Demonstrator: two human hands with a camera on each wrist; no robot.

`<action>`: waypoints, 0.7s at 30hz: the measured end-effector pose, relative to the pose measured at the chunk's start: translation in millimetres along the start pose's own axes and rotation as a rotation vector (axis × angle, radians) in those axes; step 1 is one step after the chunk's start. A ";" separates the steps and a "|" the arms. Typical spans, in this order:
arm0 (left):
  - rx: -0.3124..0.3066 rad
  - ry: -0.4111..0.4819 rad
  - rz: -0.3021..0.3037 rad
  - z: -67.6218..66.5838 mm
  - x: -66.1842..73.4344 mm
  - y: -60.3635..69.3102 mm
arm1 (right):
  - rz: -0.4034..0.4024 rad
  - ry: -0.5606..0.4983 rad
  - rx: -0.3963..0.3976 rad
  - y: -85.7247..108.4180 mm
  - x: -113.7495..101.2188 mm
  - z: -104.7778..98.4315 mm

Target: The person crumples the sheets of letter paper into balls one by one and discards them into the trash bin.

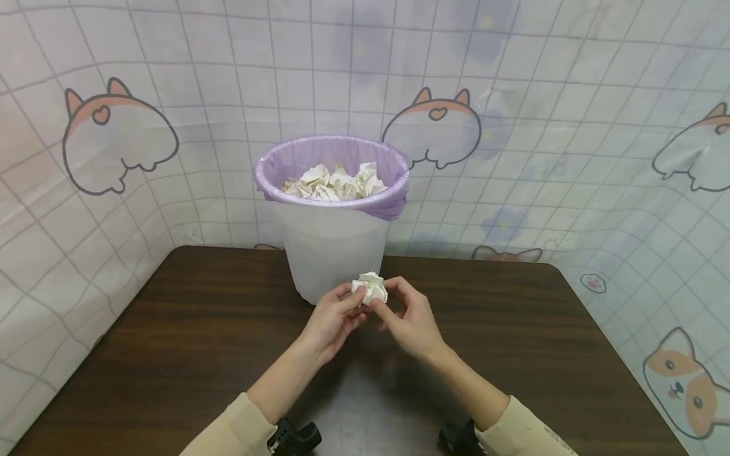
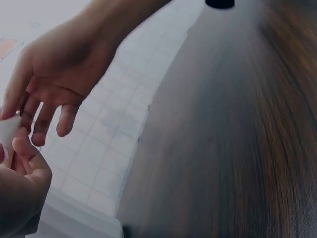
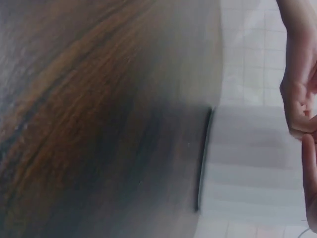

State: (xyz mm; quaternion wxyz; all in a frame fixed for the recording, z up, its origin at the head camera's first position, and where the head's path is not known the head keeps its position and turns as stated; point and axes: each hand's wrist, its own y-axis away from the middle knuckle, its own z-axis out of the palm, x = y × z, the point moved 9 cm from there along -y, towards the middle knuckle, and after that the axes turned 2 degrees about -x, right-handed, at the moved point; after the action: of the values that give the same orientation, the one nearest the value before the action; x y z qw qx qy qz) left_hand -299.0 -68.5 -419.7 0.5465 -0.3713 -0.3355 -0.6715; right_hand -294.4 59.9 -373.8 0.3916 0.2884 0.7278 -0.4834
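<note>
A crumpled ball of white paper [image 1: 371, 287] is held between both hands, just in front of the bin and above the table. The left hand [image 1: 333, 322] pinches it from the left with the thumb on top. From the right, the right hand [image 1: 414, 322] grips it between thumb and index finger. In the left wrist view a white piece of the paper [image 2: 9, 129] shows at the left edge, between the fingers of both hands. The right wrist view shows parts of the hands at its right edge; the paper cannot be made out there.
A whitish bin [image 1: 336, 244] with a purple liner [image 1: 393, 206] over its rim stands at the back of the dark wooden table [image 1: 171, 354]. Several crumpled papers [image 1: 339, 183] fill it near the top. A cloth with a grid and cartoon dogs [image 1: 228, 76] hangs around the table.
</note>
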 end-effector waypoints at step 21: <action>0.088 -0.404 0.212 -3.6 21.7 -3.8 | -0.064 -0.180 -0.072 -11.4 -5.5 -6.1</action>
State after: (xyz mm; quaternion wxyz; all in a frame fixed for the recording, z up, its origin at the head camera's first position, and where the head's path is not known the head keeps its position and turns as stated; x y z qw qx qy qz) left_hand -306.0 -81.4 -402.9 0.5515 -0.5072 -0.4263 -0.5069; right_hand -302.4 61.1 -362.3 0.4500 0.2059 0.7154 -0.4932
